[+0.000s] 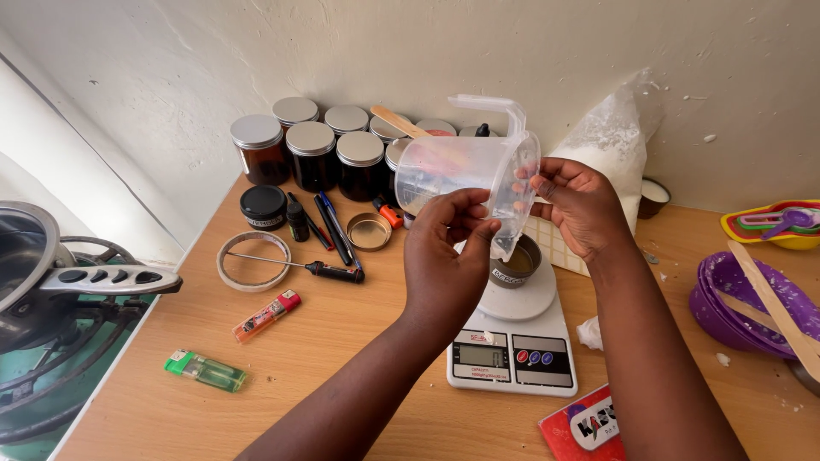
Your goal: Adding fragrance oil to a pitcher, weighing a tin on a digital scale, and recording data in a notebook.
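Note:
A clear plastic measuring jug (453,175) is tipped on its side above a small amber jar (519,261) that stands on a white kitchen scale (512,341). Its spout points down into the jar. My left hand (448,256) grips the jug's rim from below near the spout. My right hand (576,205) holds the jug's other side, fingers on its wall. The jar holds a yellowish liquid.
Several amber jars with silver lids (312,154) line the wall. A tape roll (253,260), probe thermometer (299,266), pens, two lighters (266,316), a white powder bag (611,145), purple bowls with a wooden stick (752,299) and a pan on the stove (34,273) surround the scale.

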